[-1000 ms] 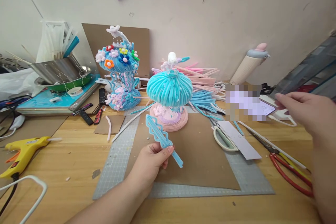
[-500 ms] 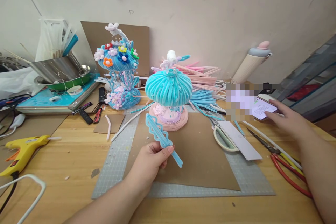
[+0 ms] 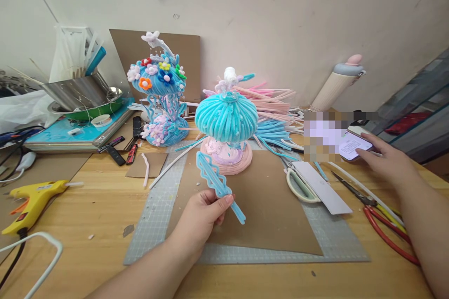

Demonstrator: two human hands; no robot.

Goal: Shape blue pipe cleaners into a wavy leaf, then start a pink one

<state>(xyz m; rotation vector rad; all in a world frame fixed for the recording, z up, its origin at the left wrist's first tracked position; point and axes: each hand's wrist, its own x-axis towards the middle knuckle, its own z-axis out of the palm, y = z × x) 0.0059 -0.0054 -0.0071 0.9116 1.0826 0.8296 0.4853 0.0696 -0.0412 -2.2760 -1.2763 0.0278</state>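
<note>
My left hand (image 3: 206,215) pinches a bundle of blue pipe cleaners (image 3: 212,175), some straight and some wavy, above a brown cardboard sheet (image 3: 266,210). Just behind it stands a turquoise pipe-cleaner mushroom shape (image 3: 226,119) on a round pink base (image 3: 242,163). On the right, my right hand (image 3: 386,156) grips the edge of a phone (image 3: 356,145) with a lit screen, part of the area beside it being blurred out. A second, blue pipe-cleaner piece (image 3: 157,81) covered with coloured flowers rises at the back left.
A yellow glue gun (image 3: 37,203) lies at the left. White-handled scissors (image 3: 303,189), a white strip (image 3: 324,189) and red-handled cutters (image 3: 382,231) lie to the right. Loose pink pipe cleaners (image 3: 277,100) and blue ones (image 3: 273,131) are piled behind. A cream bottle (image 3: 333,86) leans near the wall.
The whole view has shifted very slightly. Both hands keep their holds, and nothing has been taken up or put down.
</note>
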